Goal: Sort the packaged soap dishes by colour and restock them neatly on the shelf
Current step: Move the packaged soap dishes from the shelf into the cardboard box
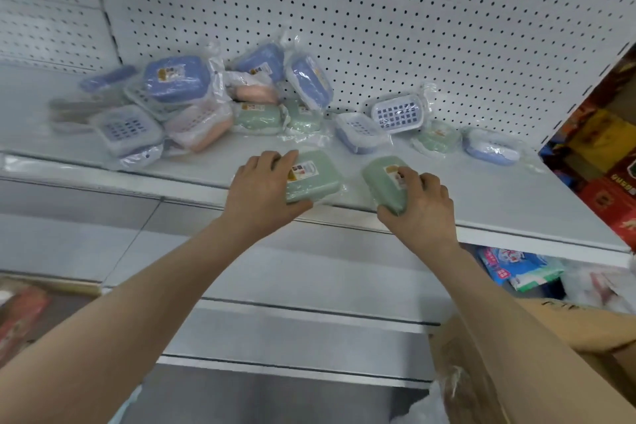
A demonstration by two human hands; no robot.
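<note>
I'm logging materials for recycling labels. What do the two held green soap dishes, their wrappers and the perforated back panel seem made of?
Left green dish and right green dish: probably moulded plastic, matte pastel, smooth rounded corners. Wrappers: thin clear film, likely plastic; it crinkles and glints. Back panel: white pegboard, perhaps painted metal; the look leaves that open.

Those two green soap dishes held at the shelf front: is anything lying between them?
Nothing visible. The left hand grips one green soap dish, the right hand grips the other green dish, and only bare shelf shows between them. The jumbled pile lies further back.
</note>
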